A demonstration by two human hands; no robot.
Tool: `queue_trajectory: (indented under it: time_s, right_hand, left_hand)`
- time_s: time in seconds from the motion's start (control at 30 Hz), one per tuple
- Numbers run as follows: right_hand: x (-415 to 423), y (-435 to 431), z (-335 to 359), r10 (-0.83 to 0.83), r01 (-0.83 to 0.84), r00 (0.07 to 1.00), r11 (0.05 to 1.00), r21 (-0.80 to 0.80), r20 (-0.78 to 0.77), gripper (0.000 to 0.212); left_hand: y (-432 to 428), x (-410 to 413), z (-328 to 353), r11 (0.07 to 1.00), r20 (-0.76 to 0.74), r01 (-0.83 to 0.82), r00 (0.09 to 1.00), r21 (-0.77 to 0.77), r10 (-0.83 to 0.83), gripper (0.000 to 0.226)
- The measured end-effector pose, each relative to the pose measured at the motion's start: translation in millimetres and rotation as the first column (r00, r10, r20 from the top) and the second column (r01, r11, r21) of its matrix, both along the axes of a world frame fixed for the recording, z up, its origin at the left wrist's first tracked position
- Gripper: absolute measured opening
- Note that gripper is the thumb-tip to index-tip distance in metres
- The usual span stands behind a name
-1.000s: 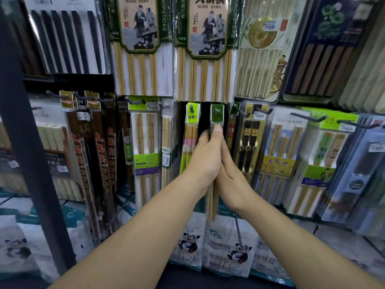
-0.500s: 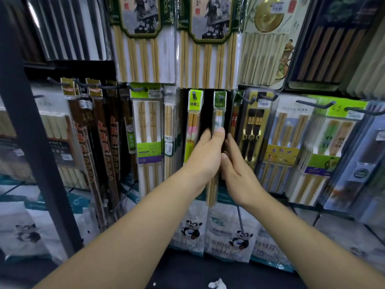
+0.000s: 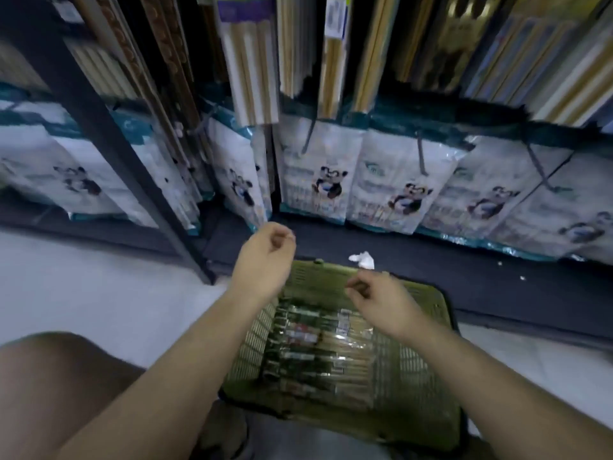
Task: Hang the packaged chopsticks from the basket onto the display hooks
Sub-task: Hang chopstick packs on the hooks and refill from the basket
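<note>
my left hand (image 3: 265, 257) and right hand (image 3: 378, 302) hang loosely curled above the open-topped basket (image 3: 318, 278); the way straight down to the packaged chopsticks (image 3: 315, 346) on its floor is free, bounded by mesh walls. ahead, hanging packs (image 3: 255, 61) drop low over the panda bags (image 3: 321, 174). a dark floor strip (image 3: 464, 280) between bags and basket holds one paper scrap (image 3: 363, 258). a slanted dark post (image 3: 109, 134) blocks the left; my knee (image 3: 49, 376) crowds the near left.

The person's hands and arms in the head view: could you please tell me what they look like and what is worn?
The left hand and right hand are bare: no gloves, and no ring, watch or bracelet shows, though the picture is slightly blurred. The left forearm and right forearm are uncovered, with no sleeve in view.
</note>
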State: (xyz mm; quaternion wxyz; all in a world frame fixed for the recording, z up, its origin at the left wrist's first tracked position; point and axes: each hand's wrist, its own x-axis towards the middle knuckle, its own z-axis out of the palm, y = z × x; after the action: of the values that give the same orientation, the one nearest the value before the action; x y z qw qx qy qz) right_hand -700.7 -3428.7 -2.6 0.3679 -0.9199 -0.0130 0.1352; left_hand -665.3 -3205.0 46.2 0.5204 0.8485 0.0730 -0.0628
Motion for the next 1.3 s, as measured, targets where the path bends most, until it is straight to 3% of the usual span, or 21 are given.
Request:
queue_trajectory:
  time_s: [0.07, 0.2, 0.27, 0.37, 0.47, 0.67, 0.9, 1.3]
  right_hand:
    - [-14.0, 6.4, -45.6, 0.019, -0.025, 0.99, 0.999, -0.038, -0.139, 0.006]
    - [-36.6, 13.0, -123.0, 0.057, -0.09, 0.946, 0.992, -0.09, -0.318, 0.011]
    - [-43.1, 17.2, -154.7, 0.098, -0.153, 0.918, 0.982, -0.114, -0.385, 0.013]
    - [-48.0, 22.6, -192.6, 0.174, -0.27, 0.881, 0.949, -0.165, -0.44, 0.016]
    - [-50.4, 25.9, -216.0, 0.226, -0.352, 0.844, 0.917, -0.185, -0.486, 0.03]
    - [-52.6, 31.0, -248.8, 0.355, -0.513, 0.817, 0.808, -0.29, -0.455, 0.057]
    - [-66.0, 44.1, -266.1, 0.391, -0.542, 0.834, 0.714, -0.444, -0.389, 0.077]
    - [-64.3, 42.4, -265.8, 0.404, -0.536, 0.832, 0.764, -0.359, -0.381, 0.043]
  left_hand:
    - [19.1, -11.1, -41.7, 0.989, -0.038, -0.061, 0.997, 0.137, 0.067, 0.012]
    - [47.1, -38.3, -103.8, 0.923, -0.169, -0.135, 0.964, 0.36, 0.207, 0.041]
    - [55.4, -50.8, -125.2, 0.905, -0.226, -0.141, 0.942, 0.402, 0.247, 0.05]
    - [63.4, -66.3, -149.3, 0.891, -0.245, -0.069, 0.949, 0.449, 0.197, 0.046]
    - [69.0, -76.3, -162.3, 0.896, -0.229, -0.002, 0.966, 0.443, 0.116, 0.042]
    - [73.8, -75.6, -171.5, 0.916, -0.168, -0.049, 0.978, 0.399, 0.125, 0.027]
    - [74.4, -75.3, -177.2, 0.927, -0.154, -0.067, 0.979, 0.369, 0.133, 0.023]
    - [75.0, -75.4, -179.2, 0.941, -0.161, -0.085, 0.976, 0.326, 0.144, 0.023]
